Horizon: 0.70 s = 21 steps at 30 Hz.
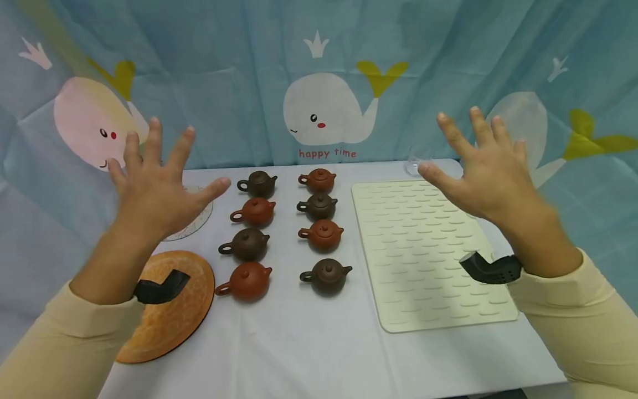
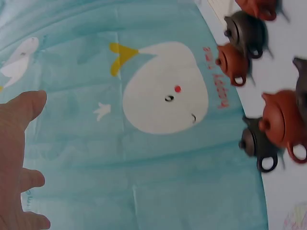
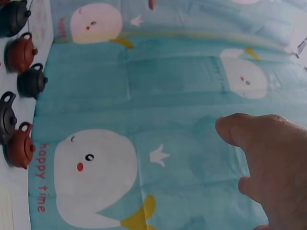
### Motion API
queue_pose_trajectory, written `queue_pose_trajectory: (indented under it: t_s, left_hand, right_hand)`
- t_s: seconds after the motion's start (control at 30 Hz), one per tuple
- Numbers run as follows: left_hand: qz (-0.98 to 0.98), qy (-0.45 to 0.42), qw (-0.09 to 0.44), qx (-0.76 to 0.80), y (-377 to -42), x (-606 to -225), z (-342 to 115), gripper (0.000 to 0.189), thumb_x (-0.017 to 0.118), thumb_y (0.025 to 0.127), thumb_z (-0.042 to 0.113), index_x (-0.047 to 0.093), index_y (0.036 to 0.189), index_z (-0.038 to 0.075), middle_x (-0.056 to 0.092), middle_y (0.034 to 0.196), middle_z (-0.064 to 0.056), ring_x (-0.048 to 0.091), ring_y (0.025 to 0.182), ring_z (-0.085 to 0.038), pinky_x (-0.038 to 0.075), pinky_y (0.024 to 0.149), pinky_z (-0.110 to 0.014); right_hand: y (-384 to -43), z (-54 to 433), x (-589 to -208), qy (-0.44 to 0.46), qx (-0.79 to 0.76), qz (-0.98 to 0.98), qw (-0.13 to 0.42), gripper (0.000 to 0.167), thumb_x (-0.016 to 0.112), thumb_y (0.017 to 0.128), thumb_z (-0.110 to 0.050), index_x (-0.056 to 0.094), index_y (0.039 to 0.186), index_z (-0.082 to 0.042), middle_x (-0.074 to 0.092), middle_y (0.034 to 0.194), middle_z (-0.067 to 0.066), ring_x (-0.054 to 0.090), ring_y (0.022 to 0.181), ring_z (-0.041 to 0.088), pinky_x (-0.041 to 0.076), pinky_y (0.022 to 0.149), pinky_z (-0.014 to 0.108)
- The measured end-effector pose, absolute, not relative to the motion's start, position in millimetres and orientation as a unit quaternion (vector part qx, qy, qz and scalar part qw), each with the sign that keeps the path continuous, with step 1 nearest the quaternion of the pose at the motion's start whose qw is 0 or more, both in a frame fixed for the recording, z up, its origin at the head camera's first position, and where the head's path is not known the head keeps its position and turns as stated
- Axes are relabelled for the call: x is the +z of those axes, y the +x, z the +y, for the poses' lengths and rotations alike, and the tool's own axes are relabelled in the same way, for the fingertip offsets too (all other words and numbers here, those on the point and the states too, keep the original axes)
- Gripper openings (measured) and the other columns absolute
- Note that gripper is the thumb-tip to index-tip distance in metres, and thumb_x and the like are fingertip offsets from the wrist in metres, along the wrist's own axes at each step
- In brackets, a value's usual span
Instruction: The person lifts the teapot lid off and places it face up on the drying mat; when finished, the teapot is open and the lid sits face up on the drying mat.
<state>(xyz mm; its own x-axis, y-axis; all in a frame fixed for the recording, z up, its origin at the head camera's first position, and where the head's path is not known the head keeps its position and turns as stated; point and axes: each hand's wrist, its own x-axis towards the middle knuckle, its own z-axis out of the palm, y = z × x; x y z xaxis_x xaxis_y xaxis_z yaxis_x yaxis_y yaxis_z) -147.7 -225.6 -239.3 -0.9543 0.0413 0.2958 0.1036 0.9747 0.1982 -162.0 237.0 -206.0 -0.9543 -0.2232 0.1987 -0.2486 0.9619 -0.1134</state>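
Both hands are raised with fingers spread, holding nothing. The left hand (image 1: 157,191) is up over the table's left side, in front of a round patterned mat (image 1: 201,219). Over the right side, the right hand (image 1: 490,177) overlaps the far corner of a cream ribbed mat (image 1: 423,266). Between them, several small clay teapots stand in two columns, reddish and dark brown by turns. Nearest in the left column is a reddish teapot (image 1: 250,282); nearest in the right column is a dark brown teapot (image 1: 329,277). Their handles point left and spouts right.
A round orange-brown board (image 1: 186,316) lies at the front left, partly behind the left forearm. A clear glass (image 1: 413,163) stands at the back right. White cloth (image 1: 299,343) covers the table. Behind hangs a blue curtain (image 1: 224,100) with printed whales.
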Motion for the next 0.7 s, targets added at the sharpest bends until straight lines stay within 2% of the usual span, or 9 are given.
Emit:
queue_pose_trajectory:
  t_s: [0.1, 0.2, 0.27, 0.4, 0.5, 0.6, 0.7]
  left_hand:
    - [-0.975, -0.054, 0.185, -0.109, -141.7, -248.7, -220.5, 0.096, 0.059, 0.083, 0.066, 0.018, 0.156, 0.020, -0.006, 0.158, -0.018, -0.005, 0.139, -0.049, -0.003, 0.095, -0.077]
    - [-0.964, -0.074, 0.224, -0.122, -135.7, -258.6, -215.0, 0.094, 0.065, 0.080, 0.062, 0.025, 0.154, 0.018, 0.001, 0.158, -0.020, 0.000, 0.139, -0.049, -0.001, 0.096, -0.077]
    - [-0.953, -0.091, 0.249, -0.146, -131.6, -266.8, -210.8, 0.095, 0.064, 0.079, 0.065, 0.030, 0.152, 0.016, 0.007, 0.158, -0.021, 0.003, 0.140, -0.048, -0.001, 0.098, -0.075]
    - [-0.917, -0.136, 0.307, -0.215, -125.7, -283.0, -199.5, 0.095, 0.054, 0.078, 0.076, 0.041, 0.147, 0.011, 0.018, 0.156, -0.021, 0.008, 0.140, -0.044, 0.003, 0.103, -0.070]
    - [-0.891, -0.161, 0.335, -0.261, -122.5, -293.1, -192.4, 0.092, 0.051, 0.081, 0.075, 0.046, 0.144, 0.008, 0.023, 0.154, -0.020, 0.012, 0.141, -0.041, 0.008, 0.106, -0.066]
    - [-0.872, -0.175, 0.348, -0.296, -119.2, -302.4, -188.2, 0.085, 0.056, 0.083, 0.068, 0.049, 0.141, 0.007, 0.028, 0.153, -0.018, 0.018, 0.140, -0.037, 0.015, 0.106, -0.064]
    - [-0.855, -0.190, 0.355, -0.326, -116.8, -313.1, -184.0, 0.079, 0.060, 0.084, 0.062, 0.053, 0.138, 0.005, 0.032, 0.151, -0.015, 0.024, 0.138, -0.034, 0.026, 0.104, -0.062]
  right_hand:
    - [-157.9, 234.5, -212.3, 0.129, 0.085, -0.982, 0.109, 0.078, 0.042, 0.093, -0.064, 0.008, 0.156, -0.031, -0.005, 0.159, 0.016, -0.009, 0.139, 0.048, -0.003, 0.095, 0.078]
    - [-152.6, 233.0, -220.3, 0.149, 0.112, -0.971, 0.148, 0.077, 0.049, 0.093, -0.058, 0.017, 0.156, -0.027, 0.004, 0.159, 0.017, 0.001, 0.140, 0.048, 0.003, 0.096, 0.078]
    - [-150.4, 231.2, -228.4, 0.175, 0.142, -0.956, 0.186, 0.074, 0.056, 0.092, -0.051, 0.028, 0.154, -0.023, 0.013, 0.157, 0.019, 0.011, 0.139, 0.048, 0.009, 0.097, 0.077]
    - [-148.4, 227.9, -246.1, 0.238, 0.200, -0.912, 0.265, 0.067, 0.066, 0.086, -0.039, 0.047, 0.144, -0.014, 0.031, 0.150, 0.021, 0.030, 0.132, 0.049, 0.024, 0.097, 0.072]
    - [-148.5, 224.2, -257.8, 0.267, 0.227, -0.889, 0.296, 0.063, 0.068, 0.083, -0.037, 0.052, 0.139, -0.010, 0.037, 0.147, 0.021, 0.036, 0.128, 0.048, 0.032, 0.092, 0.068]
    - [-147.9, 219.7, -268.2, 0.277, 0.249, -0.876, 0.306, 0.062, 0.065, 0.084, -0.041, 0.055, 0.136, -0.009, 0.041, 0.145, 0.019, 0.038, 0.127, 0.045, 0.035, 0.090, 0.067]
    - [-147.4, 215.8, -278.4, 0.288, 0.273, -0.862, 0.315, 0.063, 0.062, 0.085, -0.048, 0.057, 0.133, -0.007, 0.043, 0.143, 0.019, 0.039, 0.129, 0.042, 0.033, 0.095, 0.065]
